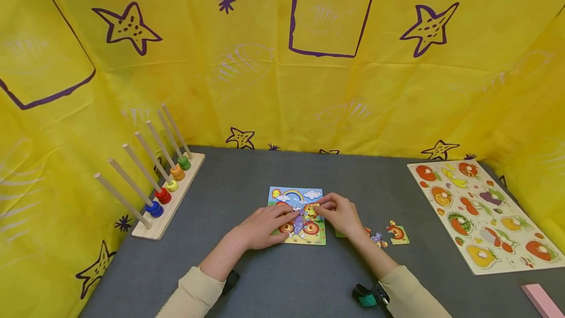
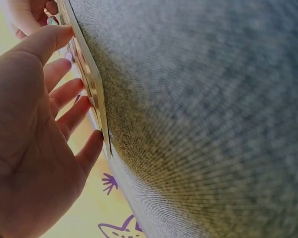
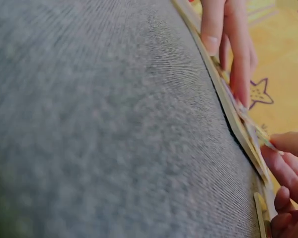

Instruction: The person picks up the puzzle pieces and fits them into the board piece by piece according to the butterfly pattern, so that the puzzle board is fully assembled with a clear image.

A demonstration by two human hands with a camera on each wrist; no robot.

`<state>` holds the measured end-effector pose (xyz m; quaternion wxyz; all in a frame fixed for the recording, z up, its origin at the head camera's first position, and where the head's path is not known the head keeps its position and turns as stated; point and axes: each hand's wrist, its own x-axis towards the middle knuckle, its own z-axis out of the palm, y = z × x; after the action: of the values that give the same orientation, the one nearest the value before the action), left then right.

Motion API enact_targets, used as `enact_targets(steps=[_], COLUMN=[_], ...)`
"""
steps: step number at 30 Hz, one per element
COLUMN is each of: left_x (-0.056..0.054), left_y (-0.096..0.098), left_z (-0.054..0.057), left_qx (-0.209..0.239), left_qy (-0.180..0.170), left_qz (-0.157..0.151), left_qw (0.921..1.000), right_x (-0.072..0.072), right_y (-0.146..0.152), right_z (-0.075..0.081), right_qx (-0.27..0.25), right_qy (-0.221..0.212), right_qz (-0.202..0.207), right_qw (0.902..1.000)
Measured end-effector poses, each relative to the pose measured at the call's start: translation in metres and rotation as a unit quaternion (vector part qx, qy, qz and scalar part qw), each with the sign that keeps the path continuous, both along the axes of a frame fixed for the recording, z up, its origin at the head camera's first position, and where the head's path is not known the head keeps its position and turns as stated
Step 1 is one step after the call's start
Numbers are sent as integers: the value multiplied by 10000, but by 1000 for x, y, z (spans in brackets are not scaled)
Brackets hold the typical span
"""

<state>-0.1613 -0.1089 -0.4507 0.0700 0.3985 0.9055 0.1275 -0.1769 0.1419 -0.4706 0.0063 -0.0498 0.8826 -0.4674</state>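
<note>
A small picture jigsaw board (image 1: 319, 239) with a rainbow and a butterfly lies on the dark table in the head view. My left hand (image 1: 264, 227) rests on its left part, fingers spread and nearly straight. In the left wrist view its fingertips touch the board's surface and edge (image 2: 105, 119). At the right side of the board, my right hand (image 1: 342, 214) pinches a colourful jigsaw piece (image 1: 311, 211) between thumb and fingers. The right wrist view shows that piece (image 3: 269, 142) tilted over the board, its near edge raised.
Loose jigsaw pieces (image 1: 398, 234) lie right of the board, some partly behind my right forearm. A wooden peg stand (image 1: 152, 229) with coloured rings is at left. A fruit puzzle board (image 1: 478, 220) lies at right, near a pink block (image 1: 542, 300). Yellow cloth (image 1: 265, 97) hangs behind.
</note>
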Motion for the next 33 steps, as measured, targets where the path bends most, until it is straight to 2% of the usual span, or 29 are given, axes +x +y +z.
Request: enact_targets(steps=[7, 24, 30, 33], left_x=[1, 2, 2, 3], left_y=[1, 3, 3, 3], left_z=[-1, -1, -1, -1], left_qx=[-126, -104, -121, -153], left_qy=[165, 230, 291, 337], left_qz=[-4, 17, 19, 12], left_qw=[9998, 9997, 9995, 9993], right_x=[-1, -3, -4, -5], right_y=[-3, -2, -2, 0], right_z=[-3, -6, -8, -8], right_qx=[522, 874, 1058, 1113], right_qy=[435, 586, 894, 840], right_qz=[48, 216, 415, 521], right_qw=[9977, 9942, 9895, 9889])
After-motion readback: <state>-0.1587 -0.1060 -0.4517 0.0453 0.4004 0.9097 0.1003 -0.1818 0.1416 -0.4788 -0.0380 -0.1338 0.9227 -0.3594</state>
